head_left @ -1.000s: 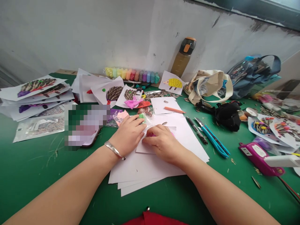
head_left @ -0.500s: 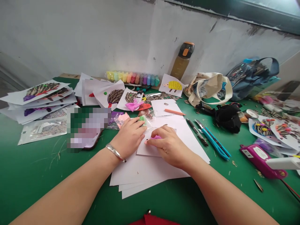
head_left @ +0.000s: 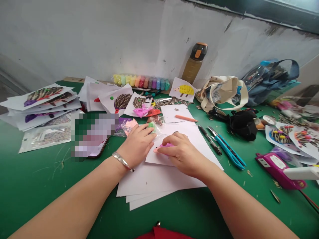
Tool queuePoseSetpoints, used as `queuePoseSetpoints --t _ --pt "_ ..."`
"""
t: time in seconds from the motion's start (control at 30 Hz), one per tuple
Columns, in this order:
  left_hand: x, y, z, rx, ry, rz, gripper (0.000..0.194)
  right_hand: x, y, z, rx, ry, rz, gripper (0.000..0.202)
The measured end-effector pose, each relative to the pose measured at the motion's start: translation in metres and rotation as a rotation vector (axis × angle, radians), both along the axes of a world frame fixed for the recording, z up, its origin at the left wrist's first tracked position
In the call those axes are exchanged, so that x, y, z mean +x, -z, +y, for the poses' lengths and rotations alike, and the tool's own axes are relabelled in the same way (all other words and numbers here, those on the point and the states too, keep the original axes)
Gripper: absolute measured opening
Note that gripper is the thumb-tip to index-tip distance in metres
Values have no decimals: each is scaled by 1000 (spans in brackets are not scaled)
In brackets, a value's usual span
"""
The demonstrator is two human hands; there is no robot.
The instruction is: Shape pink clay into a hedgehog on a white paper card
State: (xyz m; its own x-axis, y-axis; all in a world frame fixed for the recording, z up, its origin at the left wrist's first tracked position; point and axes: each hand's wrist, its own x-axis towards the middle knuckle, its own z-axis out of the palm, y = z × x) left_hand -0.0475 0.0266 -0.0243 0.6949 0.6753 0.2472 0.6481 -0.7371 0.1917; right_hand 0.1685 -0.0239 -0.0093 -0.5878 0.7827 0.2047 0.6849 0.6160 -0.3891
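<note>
My left hand (head_left: 138,146) lies flat with fingers stretched over the left edge of a small white card (head_left: 157,159), a silver bangle at its wrist. On the card is a clay animal figure with a peach snout (head_left: 156,150), a black dot eye and a purple body (head_left: 167,145). My right hand (head_left: 180,151) is closed in a pinch over the figure, fingertips down at the clay; whatever lies between them is hidden. Under the card is a stack of white paper (head_left: 139,181). Beside my left fingers are plastic bags with green clay (head_left: 151,125) and peach clay (head_left: 131,125).
Right of the paper lie a black pen (head_left: 209,139) and a blue utility knife (head_left: 229,149). An orange crayon-like stick (head_left: 185,118) and sunflower seeds (head_left: 174,102) are behind. A phone (head_left: 96,139) and stacked seed pictures (head_left: 45,99) stand left; a magenta glue-gun-like device (head_left: 276,169) sits right.
My right fingertips have shifted slightly up and right along the figure, showing more of the peach snout and eye. My left hand stays in place.
</note>
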Motion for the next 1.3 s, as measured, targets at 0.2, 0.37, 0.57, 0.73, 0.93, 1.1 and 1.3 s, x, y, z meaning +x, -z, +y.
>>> queuePoseSetpoints --t 0.2,0.37,0.57,0.73,0.93,1.1,1.3 --pt "0 -2 0 -9 0 31 19 -5 1 -1 47 -67 -124 27" --pt "0 -2 0 -3 7 22 18 3 -3 2 0 -28 -15 28" --pt "0 -1 0 -6 4 6 19 2 -2 0 10 -34 -33 33" --pt "0 -1 0 -3 -3 28 20 -4 -1 0 19 -82 -136 27" --pt "0 -2 0 0 12 -5 19 6 -4 2 -20 -41 -40 33" --pt "0 -2 0 -8 7 0 18 5 -5 -1 -11 -57 -81 35" --pt "0 -2 0 -15 -1 14 20 -4 -5 -1 26 -83 -184 26"
